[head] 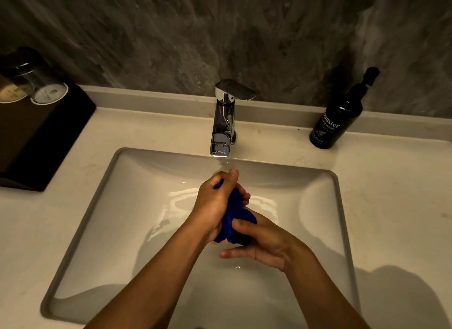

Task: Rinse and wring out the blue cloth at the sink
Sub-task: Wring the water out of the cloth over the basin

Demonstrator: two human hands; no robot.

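Note:
The blue cloth (232, 217) is bunched into a tight roll over the middle of the white rectangular sink (102, 194). My left hand (214, 201) grips its upper part, fingers wrapped round it. My right hand (263, 240) closes on its lower end from the right, thumb across the cloth. Both hands hang just in front of the chrome tap (223, 123). A thin film of water lies on the basin floor behind the hands; whether the tap is running is unclear.
A black hand-wash pump bottle (338, 115) stands on the counter at the back right. At the left, a dark tray (49, 137) holds two capped glasses (36, 86). A grey stone wall rises behind the counter.

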